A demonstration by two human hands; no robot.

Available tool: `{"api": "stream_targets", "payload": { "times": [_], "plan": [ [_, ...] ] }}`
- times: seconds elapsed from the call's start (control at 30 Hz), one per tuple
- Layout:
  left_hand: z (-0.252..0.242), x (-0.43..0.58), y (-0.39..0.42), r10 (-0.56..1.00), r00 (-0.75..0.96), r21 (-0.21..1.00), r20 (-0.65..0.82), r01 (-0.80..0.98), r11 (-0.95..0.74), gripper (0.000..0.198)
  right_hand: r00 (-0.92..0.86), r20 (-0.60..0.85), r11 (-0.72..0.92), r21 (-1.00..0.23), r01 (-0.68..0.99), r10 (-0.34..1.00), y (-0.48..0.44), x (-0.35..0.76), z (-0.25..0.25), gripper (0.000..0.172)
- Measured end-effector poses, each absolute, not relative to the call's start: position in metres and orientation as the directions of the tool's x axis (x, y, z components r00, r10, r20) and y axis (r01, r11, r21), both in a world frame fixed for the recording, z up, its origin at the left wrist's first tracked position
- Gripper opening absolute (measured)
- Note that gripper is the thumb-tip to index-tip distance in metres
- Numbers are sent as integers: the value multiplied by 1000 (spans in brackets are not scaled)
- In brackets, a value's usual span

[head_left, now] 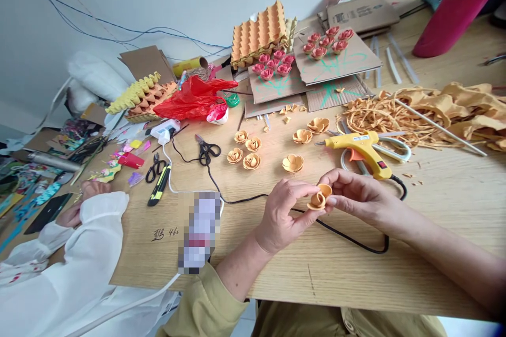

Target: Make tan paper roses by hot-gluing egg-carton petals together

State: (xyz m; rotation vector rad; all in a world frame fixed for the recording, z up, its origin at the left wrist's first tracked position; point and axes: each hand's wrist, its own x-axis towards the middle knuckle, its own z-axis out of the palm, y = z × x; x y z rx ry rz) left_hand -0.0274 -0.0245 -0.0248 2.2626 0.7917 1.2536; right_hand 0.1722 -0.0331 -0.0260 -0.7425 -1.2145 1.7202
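Between my two hands, above the table's front part, is a small orange egg-carton flower (318, 200) with a rolled centre and a raised petal. My left hand (282, 210) pinches it from the left, and my right hand (359, 200) grips its right side with thumb and fingers. Just beyond lie loose open orange blossoms (293, 163) and a cluster of several finished orange roses (252, 161). A yellow hot glue gun (351, 145) lies behind my right hand, its black cord (356, 242) looping across the table under my hands.
Cardboard sheets (336, 66) with pink flowers and stacked egg cartons (259, 34) stand at the back. Orange carton scraps (435, 116) and a pink bottle (454, 16) are right. Scissors (207, 150), a utility knife (159, 187) and a person in white sleeves (95, 226) are left.
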Motion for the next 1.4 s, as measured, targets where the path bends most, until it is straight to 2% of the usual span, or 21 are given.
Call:
{"api": "stream_targets", "payload": {
  "times": [0.3,1.4],
  "plan": [
    [-30,-25,-28,686,412,624,600,297,-723,25,-496,-60,-204,-949,-241,866,-32,172,-23,23],
    [-28,-21,-31,678,403,617,615,289,-732,29,-506,-35,-219,-925,-309,862,-35,170,-25,19]
  ]
}}
